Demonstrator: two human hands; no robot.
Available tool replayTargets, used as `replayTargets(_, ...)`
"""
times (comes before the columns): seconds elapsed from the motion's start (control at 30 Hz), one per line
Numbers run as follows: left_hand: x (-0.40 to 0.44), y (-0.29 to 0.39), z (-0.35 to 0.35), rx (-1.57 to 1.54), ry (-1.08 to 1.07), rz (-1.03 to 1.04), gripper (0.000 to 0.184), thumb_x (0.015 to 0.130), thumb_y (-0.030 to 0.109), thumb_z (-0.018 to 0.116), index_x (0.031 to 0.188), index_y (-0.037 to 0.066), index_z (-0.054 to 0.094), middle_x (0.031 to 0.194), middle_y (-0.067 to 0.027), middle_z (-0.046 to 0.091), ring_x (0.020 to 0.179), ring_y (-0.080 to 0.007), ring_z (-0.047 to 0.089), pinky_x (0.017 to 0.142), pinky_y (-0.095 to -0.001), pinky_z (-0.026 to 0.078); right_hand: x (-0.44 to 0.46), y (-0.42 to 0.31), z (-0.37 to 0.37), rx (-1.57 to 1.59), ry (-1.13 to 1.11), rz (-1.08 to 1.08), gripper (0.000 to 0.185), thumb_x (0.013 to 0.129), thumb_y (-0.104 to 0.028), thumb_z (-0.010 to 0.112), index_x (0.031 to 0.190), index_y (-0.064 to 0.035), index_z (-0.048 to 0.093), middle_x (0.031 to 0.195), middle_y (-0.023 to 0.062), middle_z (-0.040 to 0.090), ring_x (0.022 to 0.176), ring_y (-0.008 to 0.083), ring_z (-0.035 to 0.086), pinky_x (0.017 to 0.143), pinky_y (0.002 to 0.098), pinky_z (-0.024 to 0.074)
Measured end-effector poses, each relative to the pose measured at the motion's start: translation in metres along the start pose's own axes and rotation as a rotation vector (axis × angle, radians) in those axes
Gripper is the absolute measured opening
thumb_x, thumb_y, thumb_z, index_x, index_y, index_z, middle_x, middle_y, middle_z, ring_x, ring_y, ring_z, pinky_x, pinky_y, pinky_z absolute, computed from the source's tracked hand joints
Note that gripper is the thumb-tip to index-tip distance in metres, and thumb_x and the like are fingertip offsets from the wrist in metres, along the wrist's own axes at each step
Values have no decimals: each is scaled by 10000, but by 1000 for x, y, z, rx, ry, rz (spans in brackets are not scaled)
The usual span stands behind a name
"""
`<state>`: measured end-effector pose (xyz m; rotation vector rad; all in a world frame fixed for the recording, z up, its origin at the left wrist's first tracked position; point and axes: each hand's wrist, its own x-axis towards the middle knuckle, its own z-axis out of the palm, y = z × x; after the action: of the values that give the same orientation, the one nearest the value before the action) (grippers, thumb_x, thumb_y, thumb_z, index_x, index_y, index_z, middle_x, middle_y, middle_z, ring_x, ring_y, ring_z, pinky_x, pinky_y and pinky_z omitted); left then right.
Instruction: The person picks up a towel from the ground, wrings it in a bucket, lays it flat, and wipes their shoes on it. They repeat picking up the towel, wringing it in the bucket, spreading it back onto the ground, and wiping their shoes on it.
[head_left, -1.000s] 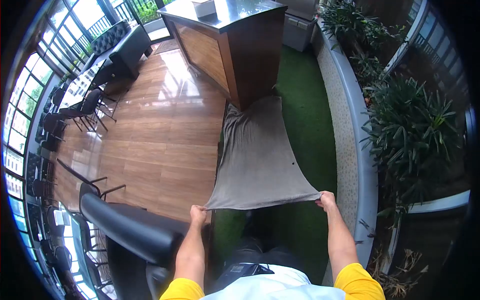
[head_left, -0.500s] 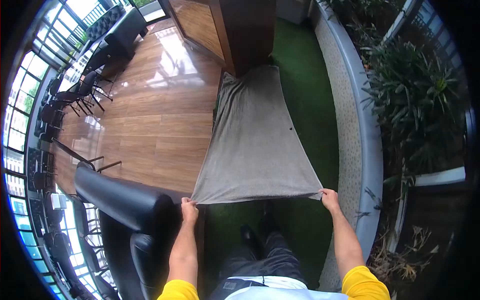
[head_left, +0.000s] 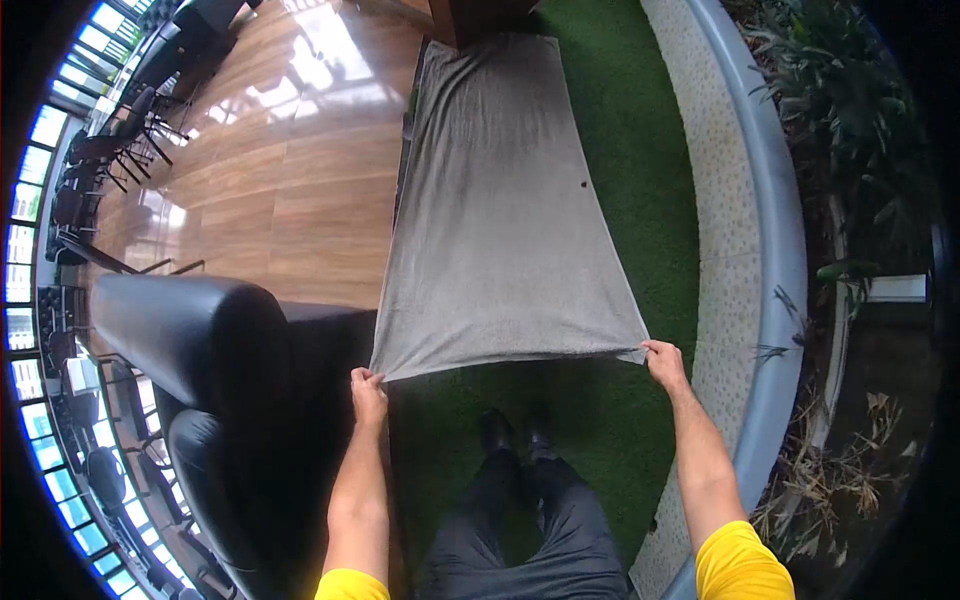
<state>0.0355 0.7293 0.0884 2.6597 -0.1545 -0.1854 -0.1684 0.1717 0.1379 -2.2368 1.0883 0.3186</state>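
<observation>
A large grey towel [head_left: 505, 220] is stretched out in front of me over green artificial turf, with a small dark spot near its right edge. My left hand [head_left: 369, 394] pinches the near left corner, close to the black sofa. The near right corner is gripped by my right hand [head_left: 664, 362], beside the planter wall. Between the two hands the near edge is pulled fairly taut and sags slightly. Creases run along the towel's far left part, where its end lies by the base of a brown wooden pillar [head_left: 470, 18].
A black leather sofa [head_left: 190, 335] stands close on my left, with a glossy wooden floor [head_left: 290, 190] beyond it. On the right, a low curved planter wall [head_left: 775, 250] borders the turf [head_left: 640, 150]. Plants [head_left: 840, 110] grow behind it. Several chairs [head_left: 110, 150] line the windows.
My view has tilted downward, so the towel and pillar sit higher in the picture and more of my legs shows. Both hands keep hold of the towel's corners.
</observation>
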Motion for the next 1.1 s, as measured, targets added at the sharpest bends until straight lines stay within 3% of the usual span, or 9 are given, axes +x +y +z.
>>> replayTargets(0.27,-28,-39,47,69,-7,39,238,698,-70,569,872,35,695,952,-124,485,913,-288,516,805,-349,436,1,77,59,7,-42,21,311,764,-100,485,1007,-135,677,910,162,660,890,274,641,795,366,483)
replayTargets(0.43,-47,-39,51,107,0,61,246,697,-60,577,878,52,701,947,-138,502,920,-301,524,821,-364,439,-6,88,73,2,-56,-18,316,777,-113,477,1012,-171,679,937,170,652,900,314,630,813,391,485)
replayTargets(0.53,-55,-50,57,102,-6,38,180,741,-18,578,851,59,697,979,-131,503,918,-314,519,815,-381,435,-13,90,76,27,-77,30,312,774,-120,482,1009,-174,680,935,170,652,898,317,630,815,393,485)
replayTargets(0.97,-96,-108,97,88,-54,80,299,688,-50,549,920,60,703,1014,-149,488,953,-322,513,844,-376,433,-41,127,128,-65,-105,84,297,770,-154,499,1001,-188,682,926,156,657,898,310,628,808,395,485)
replayTargets(1.1,-97,-110,98,118,-55,65,244,721,-48,584,903,67,699,1032,-149,494,948,-336,516,838,-392,432,-50,125,129,-66,-117,86,288,776,-163,503,1004,-180,679,922,157,658,897,311,628,804,392,484)
